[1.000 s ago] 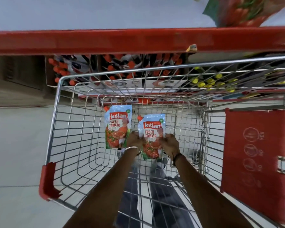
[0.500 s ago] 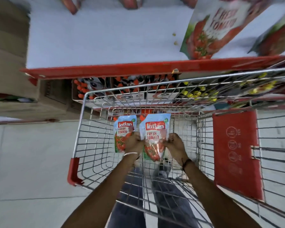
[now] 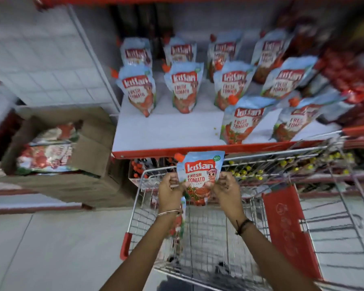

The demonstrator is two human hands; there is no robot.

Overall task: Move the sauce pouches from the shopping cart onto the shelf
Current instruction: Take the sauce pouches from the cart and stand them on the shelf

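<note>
Your left hand and right hand each pinch a side edge of one sauce pouch, held upright between them at frame centre, above the shopping cart and just below the shelf edge. A second pouch shows behind your left wrist; its grip is unclear.

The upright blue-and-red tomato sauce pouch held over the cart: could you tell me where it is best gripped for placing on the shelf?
Grip the blue-and-red tomato sauce pouch by its two side edges at mid-height, one hand from each side, as the left hand and right hand do. It is flat and floppy, so side pinches keep it upright.
</note>
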